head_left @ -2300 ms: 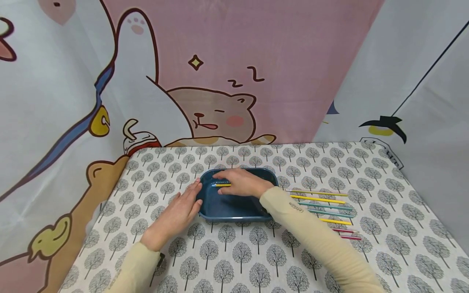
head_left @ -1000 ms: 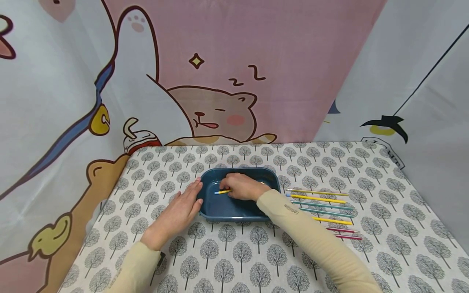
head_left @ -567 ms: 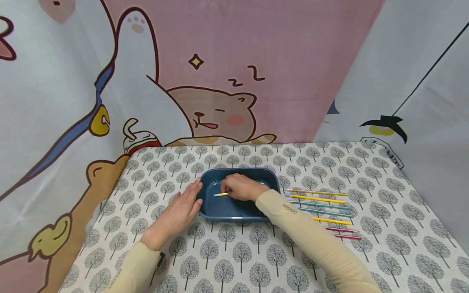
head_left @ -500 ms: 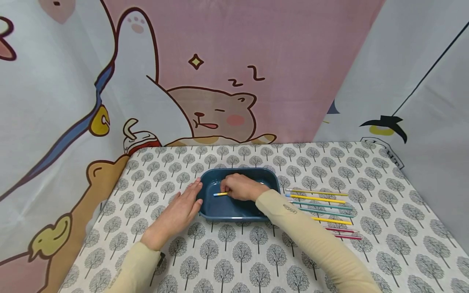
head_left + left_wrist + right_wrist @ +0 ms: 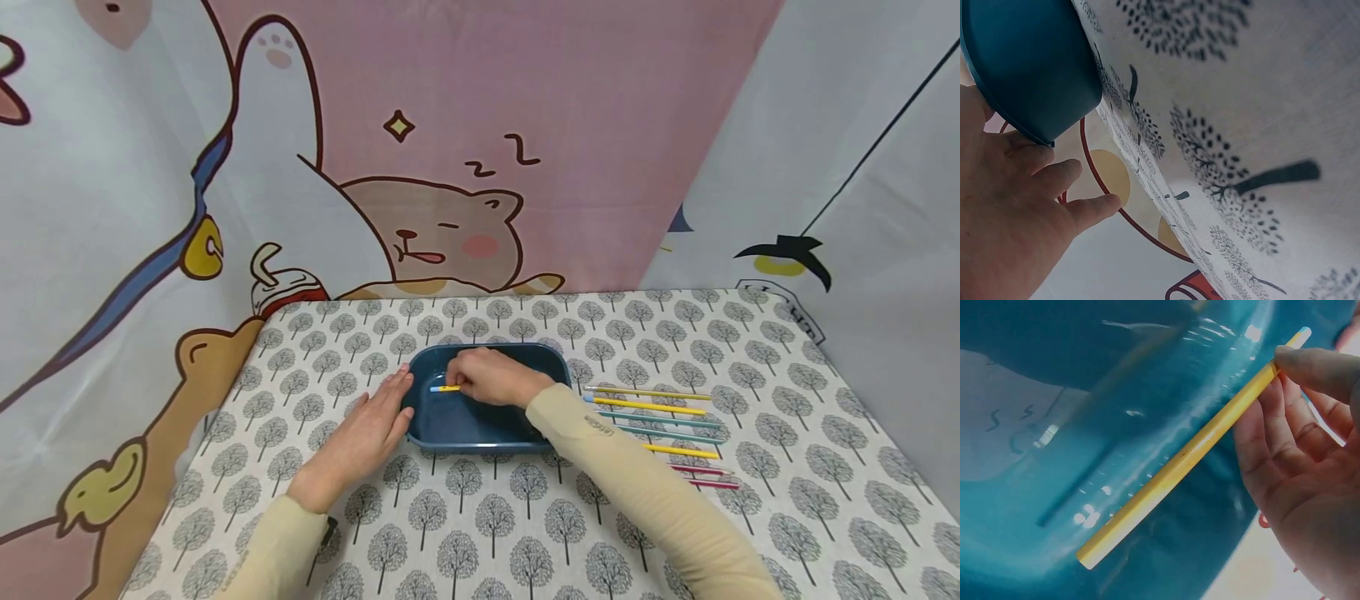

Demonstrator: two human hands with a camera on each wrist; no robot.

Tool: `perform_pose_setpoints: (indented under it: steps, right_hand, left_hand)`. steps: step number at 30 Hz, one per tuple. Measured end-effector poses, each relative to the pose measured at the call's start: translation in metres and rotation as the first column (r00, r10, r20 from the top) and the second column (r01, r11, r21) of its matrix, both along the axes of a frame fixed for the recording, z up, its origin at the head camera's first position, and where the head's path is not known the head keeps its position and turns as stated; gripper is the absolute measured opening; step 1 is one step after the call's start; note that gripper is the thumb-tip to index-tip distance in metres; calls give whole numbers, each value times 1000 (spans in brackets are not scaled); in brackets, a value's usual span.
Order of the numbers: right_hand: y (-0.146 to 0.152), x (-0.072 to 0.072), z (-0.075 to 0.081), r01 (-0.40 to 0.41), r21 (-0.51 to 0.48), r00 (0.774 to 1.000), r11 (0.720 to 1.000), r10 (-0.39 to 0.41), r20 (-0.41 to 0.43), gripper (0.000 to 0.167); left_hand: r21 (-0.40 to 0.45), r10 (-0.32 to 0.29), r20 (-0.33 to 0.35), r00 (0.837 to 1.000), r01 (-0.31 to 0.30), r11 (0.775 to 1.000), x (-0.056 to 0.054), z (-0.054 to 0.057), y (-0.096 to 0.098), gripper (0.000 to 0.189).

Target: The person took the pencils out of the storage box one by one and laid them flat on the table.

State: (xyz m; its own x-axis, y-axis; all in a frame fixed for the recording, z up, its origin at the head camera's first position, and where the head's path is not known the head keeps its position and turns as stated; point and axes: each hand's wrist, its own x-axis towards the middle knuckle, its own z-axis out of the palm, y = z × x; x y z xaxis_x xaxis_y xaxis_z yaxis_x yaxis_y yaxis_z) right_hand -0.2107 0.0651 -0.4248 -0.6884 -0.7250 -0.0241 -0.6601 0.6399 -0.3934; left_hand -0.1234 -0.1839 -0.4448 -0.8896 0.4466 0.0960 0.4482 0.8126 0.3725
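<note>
A dark blue rectangular basin (image 5: 480,437) sits on the table, its glossy inside full of reflections in the right wrist view. My right hand (image 5: 498,379) is over the inside of it, pinching a yellow pencil (image 5: 1179,456) between thumb and fingers near its light blue end. The other end of this pencil is blunt and points down toward the basin's bottom, where its dark shadow shows. My left hand (image 5: 367,433) rests along the basin's left side, fingers fairly straight. In the left wrist view those fingers (image 5: 1057,178) are spread, some right at the rim.
Right of the basin, several pencils lie in a row: yellow ones (image 5: 660,407), teal ones (image 5: 675,435) and dark red ones (image 5: 705,483). A tree-print cloth (image 5: 495,525) covers the table. Cartoon-printed curtains (image 5: 600,167) hang behind and at both sides.
My right hand's fingers have curled in from a more stretched pose around the yellow pencil. In the last half second hand and pencil shift slightly away and left. My left hand stays put.
</note>
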Motion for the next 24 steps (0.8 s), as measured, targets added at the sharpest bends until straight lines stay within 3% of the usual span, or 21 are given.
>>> perform_pose_setpoints:
  steps: [24]
  right_hand:
    - [19, 21, 58, -19, -196, 998, 980, 7, -59, 18]
  left_hand:
    - [-4, -9, 6, 1000, 9, 1000, -1, -2, -2, 61]
